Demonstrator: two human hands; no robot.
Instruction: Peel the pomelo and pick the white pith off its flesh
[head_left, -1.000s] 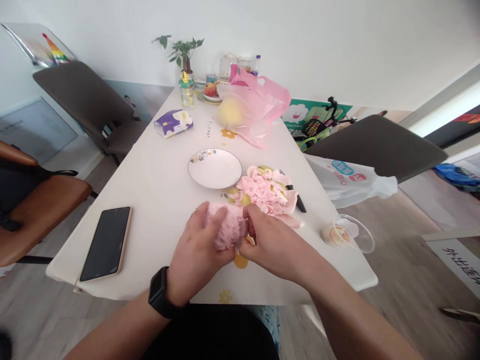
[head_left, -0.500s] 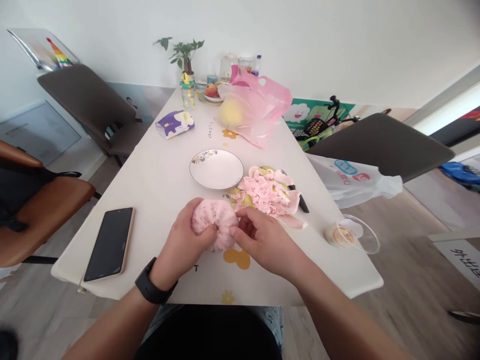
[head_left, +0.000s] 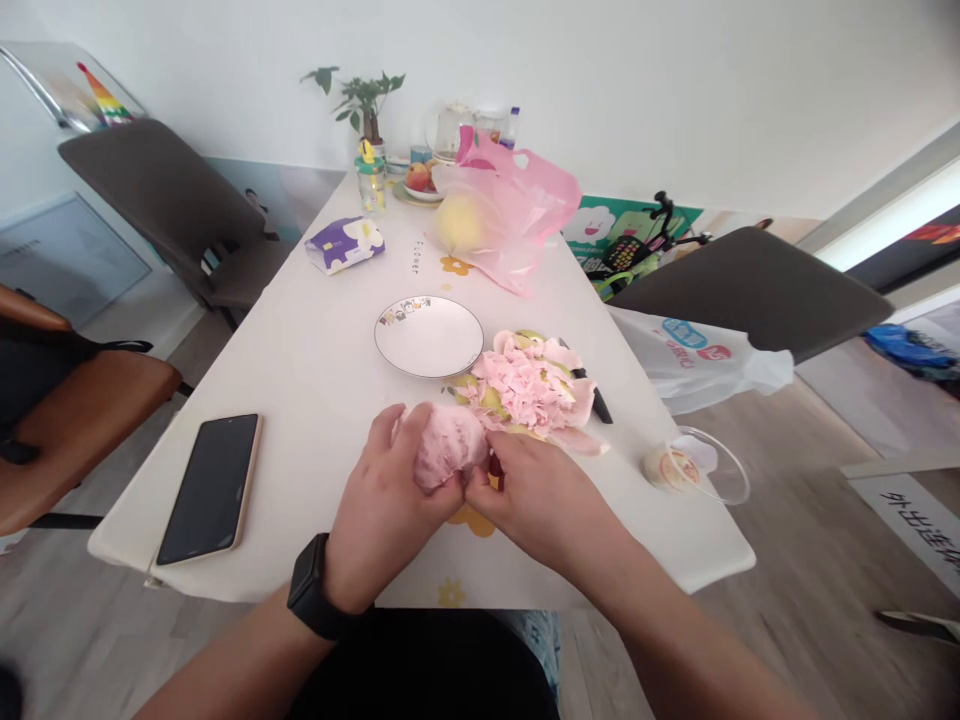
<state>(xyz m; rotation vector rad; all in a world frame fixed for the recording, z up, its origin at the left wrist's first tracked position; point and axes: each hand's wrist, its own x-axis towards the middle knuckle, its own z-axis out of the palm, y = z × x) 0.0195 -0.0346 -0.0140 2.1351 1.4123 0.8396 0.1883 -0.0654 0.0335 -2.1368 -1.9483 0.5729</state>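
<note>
Both hands grip a round pink peeled fruit just above the white table. My left hand wraps round its left and underside, a black watch on the wrist. My right hand presses against its right side with thumb and fingers closed on it. Just behind lies a heap of pink peel pieces with yellow-green rind. An empty white plate sits beyond the hands.
A black phone lies near the left table edge. A black knife handle pokes out right of the peel. A pink bag holding a yellow fruit, a tissue pack and a clear lid also stand on the table. Chairs flank both sides.
The hands have turned the pink fruit between them, shifting grip; it stays in the same spot over the table. The view wobbled slightly.
</note>
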